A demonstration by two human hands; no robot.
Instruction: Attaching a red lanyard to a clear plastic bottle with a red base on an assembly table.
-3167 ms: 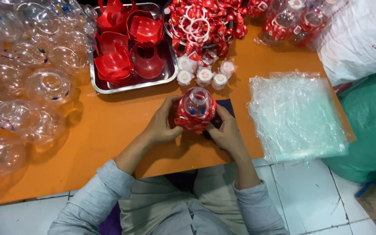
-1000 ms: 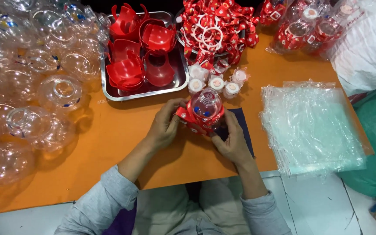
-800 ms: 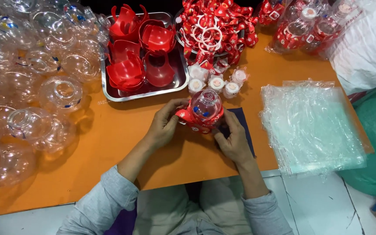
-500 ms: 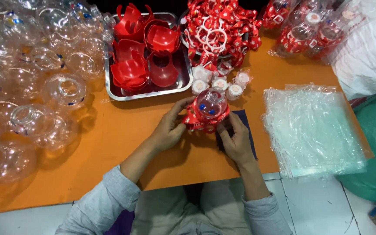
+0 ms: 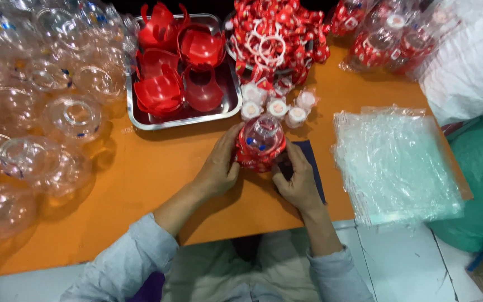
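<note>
Both hands are closing around a clear round jar packed with red wrapped pieces, sitting at the centre of the frame on the orange table. The left hand is cupping the jar's left flank with the fingers curled tight against it; the right hand is pressing its lower right side, thumb up along the wall. The jar's base and the fingers behind it are staying hidden, and a dark blue mat is showing only as a strip past the right hand.

Just above the jar, small white-capped pieces are lying in a loose cluster, hard to make out singly. A steel tray with red plastic cradles is filling the upper middle; beside it a heap of red wrapped sweets with white rings is being cut off by the top edge. Finished jars at the upper right are blurring together.

Empty clear jars are crowding the whole left side — running out past the left edge. A stack of clear plastic bags is lying at the right, overhanging the table's near edge. Bare orange surface is lying open at the lower left of the hands — between the tray and the near edge
</note>
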